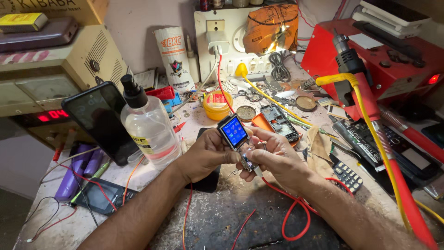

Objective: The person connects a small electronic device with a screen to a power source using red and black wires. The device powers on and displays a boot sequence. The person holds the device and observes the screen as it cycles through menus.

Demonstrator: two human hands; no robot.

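Observation:
Both hands hold a small opened phone board [237, 139] with a lit blue screen above the middle of the workbench. My left hand [206, 155] grips its left side near the screen. My right hand [275, 157] pinches its lower end, where red wires [296, 208] run off toward me. The lower part of the board is hidden behind my fingers.
A clear spray bottle [150, 125] and a leaning black smartphone [99, 120] stand at left. A yellow round tin [217, 104], an opened phone shell [280, 122] and a keypad [347, 176] lie nearby. A red hot-air station [384, 55] and its red-and-yellow hose [393, 171] fill the right.

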